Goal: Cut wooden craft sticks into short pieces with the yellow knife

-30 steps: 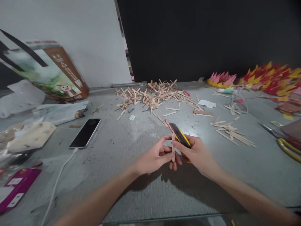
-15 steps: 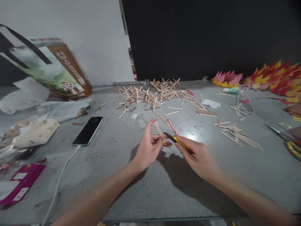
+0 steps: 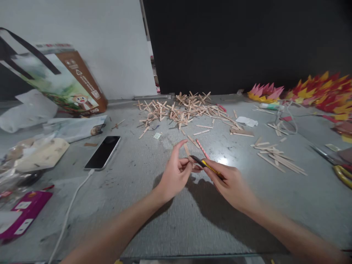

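Observation:
My left hand (image 3: 173, 175) pinches a short wooden stick (image 3: 187, 150) that points up and away over the grey table (image 3: 154, 220). My right hand (image 3: 231, 181) is closed round a yellow and black utility knife (image 3: 206, 165), whose tip meets the lower end of the stick. A pink striped stick (image 3: 202, 148) lies on the table just behind the knife. Both hands are close together at the table's middle.
A heap of crossed wooden sticks (image 3: 178, 108) lies at the back, loose sticks (image 3: 277, 156) to the right. A phone (image 3: 102, 152) on a white cable sits left, near a paper bag (image 3: 59, 82) and plastic wrappers. Paper flowers (image 3: 316, 91) and scissors (image 3: 339, 167) are at right.
A second ago both hands held the stick upright close together; since then the stick has tilted away in my left hand and the knife tip has come to its lower end. The view shifted slightly.

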### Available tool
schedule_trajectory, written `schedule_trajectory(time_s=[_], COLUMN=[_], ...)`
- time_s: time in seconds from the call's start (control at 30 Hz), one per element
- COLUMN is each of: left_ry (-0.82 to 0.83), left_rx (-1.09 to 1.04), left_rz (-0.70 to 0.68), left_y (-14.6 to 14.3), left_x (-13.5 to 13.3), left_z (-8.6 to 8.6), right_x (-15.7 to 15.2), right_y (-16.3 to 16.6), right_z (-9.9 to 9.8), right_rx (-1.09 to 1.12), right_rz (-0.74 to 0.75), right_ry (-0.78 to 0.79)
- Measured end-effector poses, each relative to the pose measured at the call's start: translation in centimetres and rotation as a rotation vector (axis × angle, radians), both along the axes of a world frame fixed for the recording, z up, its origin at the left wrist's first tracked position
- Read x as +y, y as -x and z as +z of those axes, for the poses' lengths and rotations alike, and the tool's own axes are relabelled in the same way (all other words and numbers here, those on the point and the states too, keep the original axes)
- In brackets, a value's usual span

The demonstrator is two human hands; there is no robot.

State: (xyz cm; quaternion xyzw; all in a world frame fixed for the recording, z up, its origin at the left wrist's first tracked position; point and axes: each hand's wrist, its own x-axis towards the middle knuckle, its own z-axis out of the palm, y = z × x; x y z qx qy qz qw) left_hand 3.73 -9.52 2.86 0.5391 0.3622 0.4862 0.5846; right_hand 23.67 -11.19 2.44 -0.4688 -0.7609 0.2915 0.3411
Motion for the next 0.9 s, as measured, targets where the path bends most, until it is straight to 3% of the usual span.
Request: schedule_trajectory(time_s=[0.27,0.5,0.7,0.9], left_ry=[-0.034,-0.116,-0.148,-0.077], left_rx=[0.213,0.501,0.528,0.328], left_rz=[0.049,0.096,0.073,0.042], left_y=[0.2,0.3,0.6,0.6], left_x=[0.1,0.0,0.3,0.4], left_z=[-1.2,-1.2,-1.2,-1.4], right_x=[-0.3,-0.3,-0.3,-0.1], right_y=[0.4,0.4,0.4,0.4], right_z=[0.0,-0.8,-0.7,-0.4], right_rx=[-0.057,-0.066,-0.038,0.022], right_rz=[-0.025,-0.014,-0.015,-0.001], right_ry=[0.007,0.04,0.07,0.08])
